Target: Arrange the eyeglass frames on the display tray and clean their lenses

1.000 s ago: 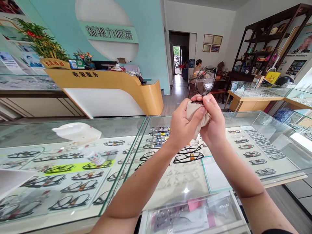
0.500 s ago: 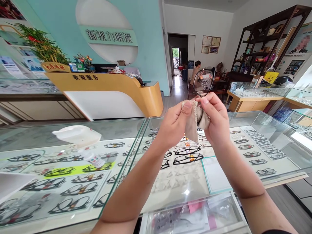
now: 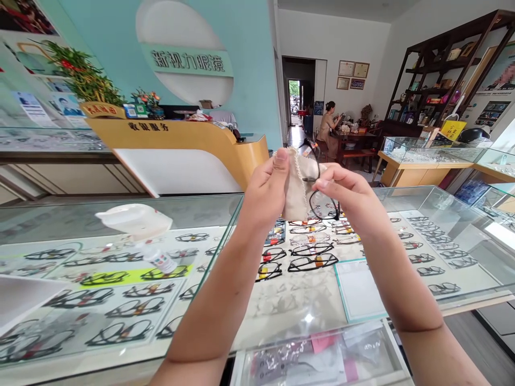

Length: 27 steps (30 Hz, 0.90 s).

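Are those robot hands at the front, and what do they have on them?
No, they are human. The left hand and right hand are bare: no gloves, and no rings, watch or bracelet in sight. The left forearm and right forearm show no sleeves, cables or printed markings.

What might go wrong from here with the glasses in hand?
The right hand pinches the glasses near the bridge, so they might slip onto the glass counter below. The left hand holds the cloth against one lens; an uneven pull could twist the frame.
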Each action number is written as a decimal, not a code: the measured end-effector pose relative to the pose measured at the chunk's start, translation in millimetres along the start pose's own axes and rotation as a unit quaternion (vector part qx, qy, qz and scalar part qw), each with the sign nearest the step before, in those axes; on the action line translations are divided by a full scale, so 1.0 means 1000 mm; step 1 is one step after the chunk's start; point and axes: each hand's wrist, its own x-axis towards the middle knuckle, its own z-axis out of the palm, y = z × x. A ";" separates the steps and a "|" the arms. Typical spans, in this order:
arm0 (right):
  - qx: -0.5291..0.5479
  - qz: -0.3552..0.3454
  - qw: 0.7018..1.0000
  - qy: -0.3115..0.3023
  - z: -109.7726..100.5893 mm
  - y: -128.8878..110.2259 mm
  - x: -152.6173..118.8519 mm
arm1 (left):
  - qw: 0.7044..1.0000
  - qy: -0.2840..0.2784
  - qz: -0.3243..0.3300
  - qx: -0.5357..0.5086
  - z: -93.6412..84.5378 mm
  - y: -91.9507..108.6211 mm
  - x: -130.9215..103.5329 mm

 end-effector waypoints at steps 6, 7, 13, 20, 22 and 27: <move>-0.010 0.031 0.999 -0.014 0.003 0.001 0.001 | 0.999 -0.038 -0.014 -0.016 0.000 0.006 0.002; -0.007 0.033 0.999 -0.015 0.002 0.000 0.001 | 0.998 -0.048 -0.018 -0.021 -0.001 0.007 0.003; 0.004 0.013 1.000 -0.016 0.000 -0.002 0.002 | 0.993 -0.085 -0.060 -0.050 -0.006 0.007 0.004; -0.008 -0.008 1.000 -0.007 -0.003 0.000 0.003 | 0.988 -0.062 -0.076 -0.122 0.013 0.001 -0.001; -0.011 -0.014 1.000 -0.005 -0.003 -0.001 0.003 | 0.987 -0.070 -0.075 -0.127 0.015 -0.002 -0.002; -0.008 -0.028 1.000 -0.002 -0.004 -0.004 0.001 | 0.980 -0.099 -0.085 -0.148 0.017 -0.004 -0.004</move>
